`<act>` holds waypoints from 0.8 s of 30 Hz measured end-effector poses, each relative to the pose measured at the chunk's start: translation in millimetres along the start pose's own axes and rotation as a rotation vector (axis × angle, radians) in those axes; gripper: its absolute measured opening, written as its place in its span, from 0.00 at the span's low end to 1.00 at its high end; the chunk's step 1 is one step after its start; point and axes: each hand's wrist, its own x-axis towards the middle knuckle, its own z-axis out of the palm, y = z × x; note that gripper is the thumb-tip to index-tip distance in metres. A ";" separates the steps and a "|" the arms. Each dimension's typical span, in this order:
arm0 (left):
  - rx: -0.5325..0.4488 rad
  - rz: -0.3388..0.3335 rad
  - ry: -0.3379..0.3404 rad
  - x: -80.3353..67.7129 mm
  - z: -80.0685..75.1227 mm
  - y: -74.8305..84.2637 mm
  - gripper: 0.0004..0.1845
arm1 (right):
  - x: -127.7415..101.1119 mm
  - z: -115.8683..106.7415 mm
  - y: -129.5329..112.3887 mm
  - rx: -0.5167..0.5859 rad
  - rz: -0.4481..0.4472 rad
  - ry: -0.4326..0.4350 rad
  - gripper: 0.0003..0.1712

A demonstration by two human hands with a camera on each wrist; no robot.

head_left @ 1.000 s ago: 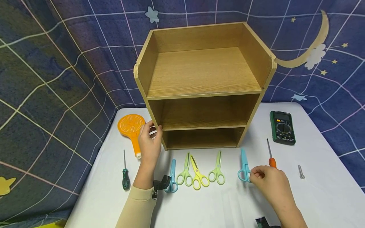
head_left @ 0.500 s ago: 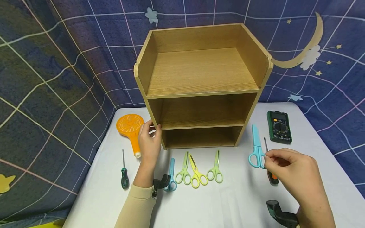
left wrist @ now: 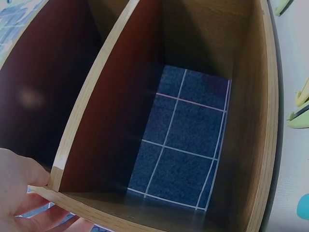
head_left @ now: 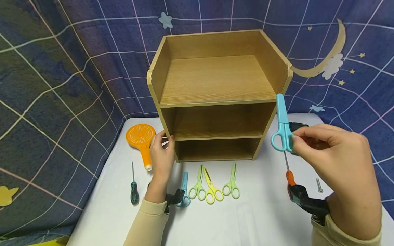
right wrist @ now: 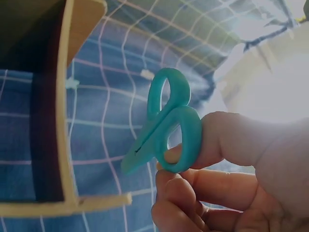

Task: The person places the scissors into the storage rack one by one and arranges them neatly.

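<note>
Scissors (head_left: 281, 128) pinched by one handle ring in my right grip (head_left: 335, 164), centre-right of frame, could swing and slip free.

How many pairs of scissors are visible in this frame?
5. Blue scissors pinched in the right hand; four on the table before the shelf: blue, green, yellow, green.

Dark grid-patterned curtain (head_left: 61, 85) with stars hangs behind white table (head_left: 246, 218).

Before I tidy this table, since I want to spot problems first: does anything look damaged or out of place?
Only slightly: the wooden shelf has a chipped upper left front corner. The four scissors lie in a neat row, and nothing is spilled.
</note>
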 end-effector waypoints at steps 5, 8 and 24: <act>0.008 0.008 0.000 0.4 -0.9 -1.3 0.13 | 28.7 7.7 -20.3 -0.001 -0.013 -0.051 0.05; 0.006 0.025 0.008 0.8 -1.1 -2.4 0.13 | 47.4 16.1 -31.0 -0.020 -0.038 -0.060 0.06; -0.024 0.027 0.016 -0.7 0.3 -2.7 0.11 | 125.1 87.9 -99.1 -0.048 -0.069 -0.370 0.10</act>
